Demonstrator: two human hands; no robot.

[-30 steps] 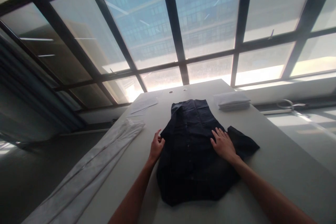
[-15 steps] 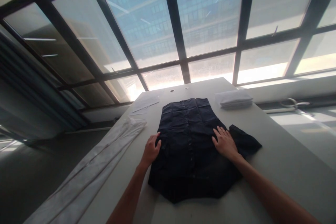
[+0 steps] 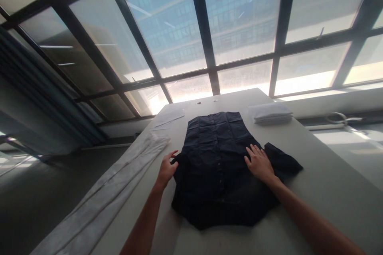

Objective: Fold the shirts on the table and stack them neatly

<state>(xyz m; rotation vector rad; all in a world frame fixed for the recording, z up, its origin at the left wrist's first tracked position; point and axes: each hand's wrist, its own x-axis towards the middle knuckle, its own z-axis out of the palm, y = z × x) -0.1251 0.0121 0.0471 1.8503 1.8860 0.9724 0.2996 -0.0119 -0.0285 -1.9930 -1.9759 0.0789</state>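
Note:
A dark navy buttoned shirt (image 3: 217, 167) lies on the white table, its button line running up the middle and its hem toward me. At its left side, my left hand (image 3: 167, 168) pinches a bit of the dark cloth, which stands out from the shirt's edge; the grip is partly hidden. My right hand (image 3: 261, 162) rests flat on the shirt's right side, fingers stretched out. Beyond that hand a dark sleeve (image 3: 283, 161) sticks out to the right on the table.
The white table (image 3: 323, 191) reaches toward large framed windows. Folded white cloth (image 3: 271, 113) is stacked at the far right. A wrinkled whitish garment (image 3: 119, 183) lies along the left edge, near flat white sheets (image 3: 169, 118). A grey curtain (image 3: 44, 87) hangs at left.
My left hand has moved left from the shirt's edge, drawing a piece of dark cloth outward. My right hand stays flat on the shirt. The view has shifted slightly.

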